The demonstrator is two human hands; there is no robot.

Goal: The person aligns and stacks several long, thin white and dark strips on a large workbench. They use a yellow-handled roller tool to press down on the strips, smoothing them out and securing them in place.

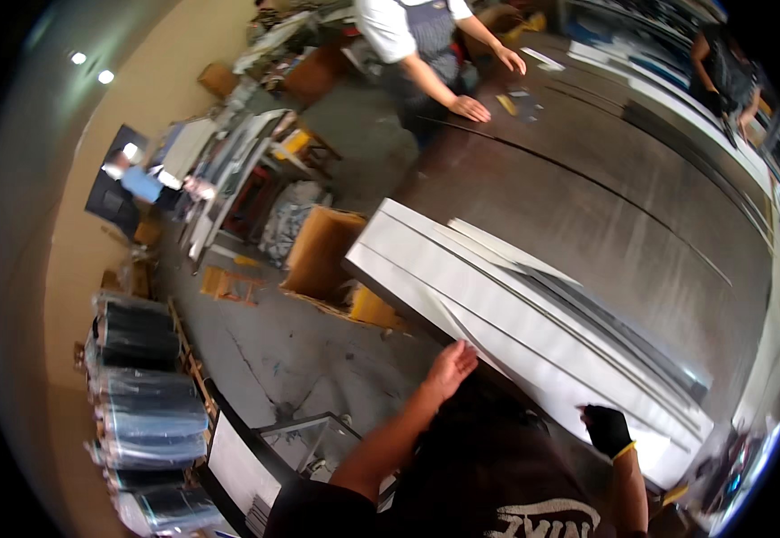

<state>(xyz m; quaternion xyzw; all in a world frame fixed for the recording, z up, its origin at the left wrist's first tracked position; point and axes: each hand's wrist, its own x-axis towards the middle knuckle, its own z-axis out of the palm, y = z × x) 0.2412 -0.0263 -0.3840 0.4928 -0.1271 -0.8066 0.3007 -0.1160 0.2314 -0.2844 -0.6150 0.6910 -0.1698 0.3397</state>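
A long white board or sheet (390, 238) with dark lines along it lies on the near edge of the brown table in front of me. At its near edge, my bare left hand (453, 368) is closed with the fingertips on a thin white strip (451, 316) that curls up from the surface. My right hand (607, 430), in a black glove with a yellow cuff, is over the board's right part; its fingers are too dark to read. Beyond the board's middle lie thin pale strips (506, 247) and a long dark grey strip (605, 323).
Across the brown table (587, 179), a person in an apron (430, 40) rests both hands near small yellow and grey pieces. Another person (731, 81) stands far right. An open cardboard box (322, 247) is left of the table. Plastic-wrapped rolls (148, 403) stack along the left wall.
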